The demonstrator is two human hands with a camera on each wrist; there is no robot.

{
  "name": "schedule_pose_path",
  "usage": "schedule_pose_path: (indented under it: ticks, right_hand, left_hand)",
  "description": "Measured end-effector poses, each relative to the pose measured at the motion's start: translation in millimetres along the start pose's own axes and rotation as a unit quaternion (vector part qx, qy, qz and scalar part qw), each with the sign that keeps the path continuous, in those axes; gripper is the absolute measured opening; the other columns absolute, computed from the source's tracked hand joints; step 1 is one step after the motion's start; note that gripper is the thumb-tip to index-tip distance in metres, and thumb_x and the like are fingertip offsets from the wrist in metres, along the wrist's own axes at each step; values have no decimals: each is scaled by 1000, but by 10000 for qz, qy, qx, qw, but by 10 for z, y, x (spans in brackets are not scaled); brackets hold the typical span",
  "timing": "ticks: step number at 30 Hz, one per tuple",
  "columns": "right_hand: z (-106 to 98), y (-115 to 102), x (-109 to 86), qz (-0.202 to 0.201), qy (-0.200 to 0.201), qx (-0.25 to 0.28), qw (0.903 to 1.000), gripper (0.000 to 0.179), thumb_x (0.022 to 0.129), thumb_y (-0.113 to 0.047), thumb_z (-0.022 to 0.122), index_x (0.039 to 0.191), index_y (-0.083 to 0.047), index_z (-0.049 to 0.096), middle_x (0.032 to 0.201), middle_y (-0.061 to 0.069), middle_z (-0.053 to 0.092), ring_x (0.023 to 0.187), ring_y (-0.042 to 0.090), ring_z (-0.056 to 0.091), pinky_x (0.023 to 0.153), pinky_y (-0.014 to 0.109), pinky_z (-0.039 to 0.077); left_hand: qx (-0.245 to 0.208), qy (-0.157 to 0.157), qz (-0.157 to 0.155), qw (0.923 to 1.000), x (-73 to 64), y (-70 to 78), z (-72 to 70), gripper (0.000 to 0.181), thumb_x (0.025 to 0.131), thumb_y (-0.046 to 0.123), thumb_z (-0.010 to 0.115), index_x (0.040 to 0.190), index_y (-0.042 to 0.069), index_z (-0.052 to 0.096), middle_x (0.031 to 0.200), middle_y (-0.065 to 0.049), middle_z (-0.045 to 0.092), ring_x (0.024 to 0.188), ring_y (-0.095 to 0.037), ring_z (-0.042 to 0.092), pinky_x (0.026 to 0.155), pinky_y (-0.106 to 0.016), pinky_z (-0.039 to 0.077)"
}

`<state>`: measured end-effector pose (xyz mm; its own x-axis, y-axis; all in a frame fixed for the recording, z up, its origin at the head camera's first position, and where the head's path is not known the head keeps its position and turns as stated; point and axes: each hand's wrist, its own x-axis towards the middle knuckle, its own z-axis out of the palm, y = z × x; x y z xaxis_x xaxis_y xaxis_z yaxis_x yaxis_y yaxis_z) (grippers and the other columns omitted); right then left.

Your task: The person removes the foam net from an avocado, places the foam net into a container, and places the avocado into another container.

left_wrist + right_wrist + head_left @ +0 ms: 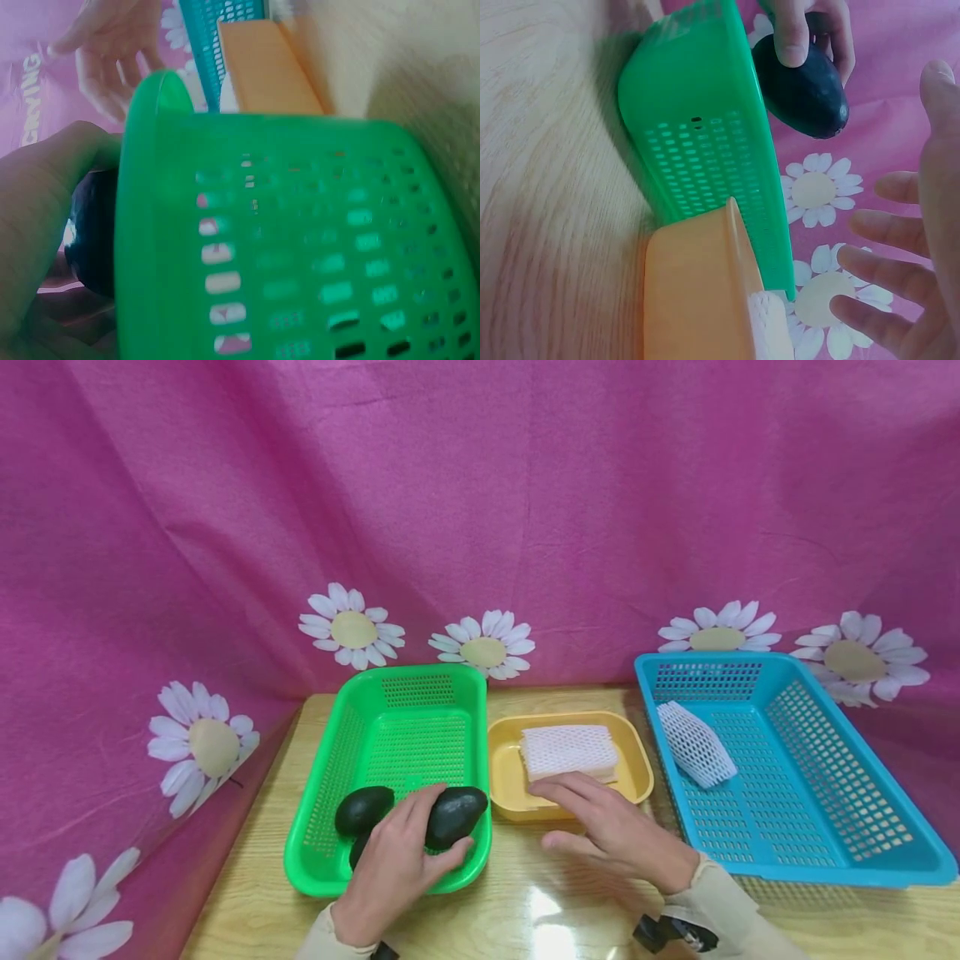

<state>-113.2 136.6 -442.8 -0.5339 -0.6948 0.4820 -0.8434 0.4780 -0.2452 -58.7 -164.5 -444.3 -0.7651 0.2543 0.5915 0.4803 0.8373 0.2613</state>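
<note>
My left hand [397, 860] grips a dark avocado [456, 817] between thumb and fingers, just above the front right part of the green basket [296, 860]. Another avocado [363, 811] lies in that basket, and a further dark one is partly hidden behind the left hand. My right hand [615, 831] hovers with extended fingers near the front of the yellow tray [641, 768], holding nothing. In the tray sits a stack of white foam net sleeves [568, 750]. The right wrist view shows the held avocado [802, 86] raised at the green rim, with the right hand [907, 277] apart from it.
On the right stands a large blue basket [795, 856] with a white foam net bundle [696, 745] inside; its contents cannot be made out. A pink cloth [525, 527] with daisies hangs behind the wooden table [517, 877]. The yellow tray stands between both baskets.
</note>
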Motion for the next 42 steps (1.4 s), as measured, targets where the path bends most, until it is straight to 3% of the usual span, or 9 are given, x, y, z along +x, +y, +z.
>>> schedule_pose_path:
  ticks: [4, 18, 24, 34, 42]
  right_hand:
    - [24, 0, 10, 32, -45, 85, 9999, 58, 91, -35, 77, 143, -17, 57, 141, -6, 62, 131, 14, 60, 107, 39, 54]
    - [75, 17, 0, 54, -34, 64, 10000, 54, 97, -40, 70, 143, -16, 57, 141, -5, 62, 131, 14, 60, 109, 38, 53]
    - [85, -2, 12, 116, -47, 124, 9998, 58, 91, -33, 77, 143, -16, 57, 141, -4, 62, 131, 15, 60, 109, 39, 53]
    - [132, -3, 56, -32, 32, 185, 9998, 55, 94, -38, 73, 142, -15, 57, 140, -3, 62, 131, 16, 60, 110, 38, 51]
    - [158, 5, 73, -38, 49, 177, 9998, 54, 96, -43, 69, 142, -16, 57, 139, -1, 63, 130, 17, 61, 109, 40, 52]
  left_hand:
    - [33, 108, -21, 9999, -4, -80, -9, 70, 73, 36, 92, 128, 5, 64, 114, -9, 74, 100, -24, 75, 82, -38, 64]
    - [186, -70, -258, 9995, -120, -276, 2, 67, 72, 32, 93, 125, 3, 64, 106, -9, 73, 94, -22, 73, 79, -39, 63]
    - [180, -511, -613, 9966, -150, -294, -31, 66, 75, 33, 92, 127, 3, 65, 111, -12, 74, 98, -25, 73, 82, -42, 62]
    - [47, -1294, -1222, 9840, -111, -273, -43, 65, 74, 31, 93, 126, 3, 66, 117, -14, 74, 106, -34, 74, 88, -48, 61]
    - [-18, -1560, -1335, 9787, -84, -291, -56, 66, 73, 29, 94, 126, 1, 66, 120, -15, 74, 112, -36, 72, 92, -53, 59]
